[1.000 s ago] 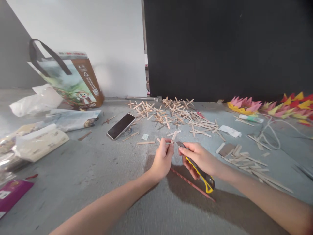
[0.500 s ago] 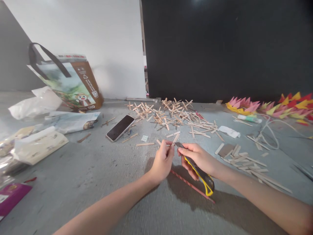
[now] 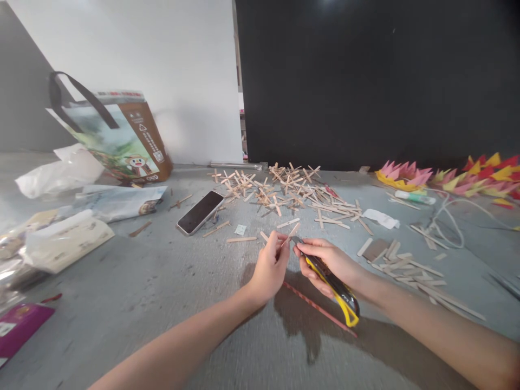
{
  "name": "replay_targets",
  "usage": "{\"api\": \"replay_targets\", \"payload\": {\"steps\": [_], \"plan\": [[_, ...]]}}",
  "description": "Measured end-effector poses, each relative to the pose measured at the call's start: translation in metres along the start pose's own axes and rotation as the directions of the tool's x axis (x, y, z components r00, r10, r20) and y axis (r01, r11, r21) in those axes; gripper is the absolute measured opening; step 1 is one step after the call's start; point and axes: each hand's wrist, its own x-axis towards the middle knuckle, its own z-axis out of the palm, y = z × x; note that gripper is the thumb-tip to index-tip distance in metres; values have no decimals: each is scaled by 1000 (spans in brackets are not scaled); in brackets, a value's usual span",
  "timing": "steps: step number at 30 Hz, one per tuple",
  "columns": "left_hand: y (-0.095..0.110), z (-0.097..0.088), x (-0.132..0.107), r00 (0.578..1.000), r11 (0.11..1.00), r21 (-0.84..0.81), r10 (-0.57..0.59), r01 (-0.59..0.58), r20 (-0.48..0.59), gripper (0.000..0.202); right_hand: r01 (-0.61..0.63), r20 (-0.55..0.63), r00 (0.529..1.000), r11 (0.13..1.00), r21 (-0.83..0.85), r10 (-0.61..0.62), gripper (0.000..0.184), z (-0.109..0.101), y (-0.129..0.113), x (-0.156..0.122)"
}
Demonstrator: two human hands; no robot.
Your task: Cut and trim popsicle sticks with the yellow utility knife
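Observation:
My left hand is closed around a small wooden craft stick, whose end pokes up past the fingers. Wrapped in my right hand is a yellow and black utility knife. Its blade points at the stick, close to my left fingertips; whether it touches the wood I cannot tell. Below both hands, a thin reddish, spiral-marked stick lies slantwise on the grey tabletop. Another craft stick shows just beyond my left hand.
Crossed sticks are heaped at the back, and loose sticks lie to the right. A phone sits left of centre. Farther left are a carrier bag and plastic packets. Folded-paper pieces and a white cable are at the right.
The utility knife has turned a little in my right hand, its handle end shifting slightly right. The stick in my left hand has tilted slightly and shows more edge-on.

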Motion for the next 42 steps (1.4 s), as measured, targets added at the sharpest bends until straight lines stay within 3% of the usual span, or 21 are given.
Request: {"api": "replay_targets", "payload": {"steps": [13,20,26,30,37,42], "plan": [[4,1,-2,1000,997,80,9,-8,-9,17,-30,-1,1000,999,-12,30,27,2,0,-2],[1,3,-3,1000,992,129,11,-12,13,15,-24,-75,997,988,-151,13,33,12,9,-3],[4,1,-3,1000,991,131,15,-18,19,13,-23,-28,999,1000,3,23,31,11,12,0],[6,0,-4,1000,989,147,-19,16,18,11,13,-26,1000,1000,9,-13,34,9,16,2],[6,2,-6,980,983,19,-186,185,71,22,72,-72,994,980,-186,-86,37,11,23,1],[2,3,-5,976,980,-23,-195,198,99,25,89,-105,987,954,-286,-123,41,12,23,0]]}}
